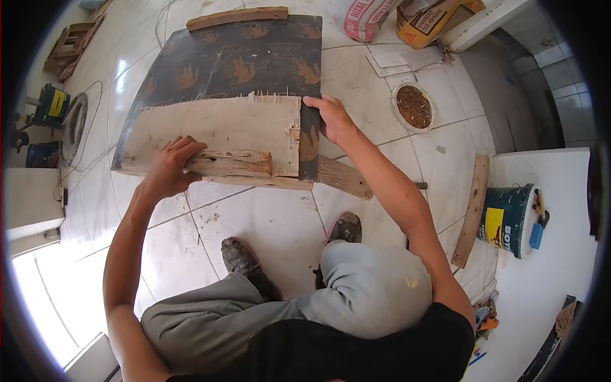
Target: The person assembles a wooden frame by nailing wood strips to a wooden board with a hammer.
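A dark film-faced plywood board (219,70) with brown printed marks lies before me. On its near half rests a pale, splintered plywood piece (223,121). A short, weathered wood block (232,163) lies along that piece's near edge. My left hand (172,164) is closed over the block's left end, fingers on top and thumb at the near side. My right hand (334,118) grips the dark board's right edge, thumb on top and the other fingers partly hidden beneath. Another wood length (344,177) sticks out from under the board's near right corner.
A wood strip (238,17) lies on the board's far edge. To the right are a round tub of brown bits (414,107), a long plank (471,213) and a paint bucket (503,219). Bags (436,22) stand at the back. A coiled hose (76,121) lies left.
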Available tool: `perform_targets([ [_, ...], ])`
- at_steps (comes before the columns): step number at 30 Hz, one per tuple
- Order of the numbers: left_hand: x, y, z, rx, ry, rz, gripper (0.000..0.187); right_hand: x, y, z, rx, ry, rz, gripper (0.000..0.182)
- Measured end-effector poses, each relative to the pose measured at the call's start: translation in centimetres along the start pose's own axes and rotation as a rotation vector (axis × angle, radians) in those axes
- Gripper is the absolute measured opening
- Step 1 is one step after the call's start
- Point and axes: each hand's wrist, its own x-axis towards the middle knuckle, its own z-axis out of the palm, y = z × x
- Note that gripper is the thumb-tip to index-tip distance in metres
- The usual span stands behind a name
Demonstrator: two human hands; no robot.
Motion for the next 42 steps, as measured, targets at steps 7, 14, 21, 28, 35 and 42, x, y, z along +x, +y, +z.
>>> perform_targets([
  [7,-2.5,0.1,-2.0,-0.055,0.015,0.038,0.066,-5.1,-2.9,3.3,-0.066,0.002,-0.125,0.029],
  [14,-6.4,-3.5,-12.3,-0.399,0.244,0.016,0.075,-11.3,-16.3,16.6,-0.323,-0.305,-0.386,0.040],
  [21,-8.0,-14.2,-17.7,-0.672,0.638,0.105,0.087,-6.7,-21.5,23.1,-0.526,-0.655,-0.605,0.070],
  [28,-12.1,-19.8,-17.9,-0.928,0.834,0.116,0.074,-3.4,-10.9,12.0,-0.868,-0.380,-0.457,0.045],
  [35,-11.7,-18.6,-16.5,-0.930,1.288,-0.180,0.068,0.1,-9.5,0.1,-0.821,-0.212,-0.063,0.037],
  [42,-8.8,-16.1,-14.4,-0.871,1.558,-0.393,0.074,2.7,-5.6,0.3,-0.743,-0.234,0.059,0.026],
])
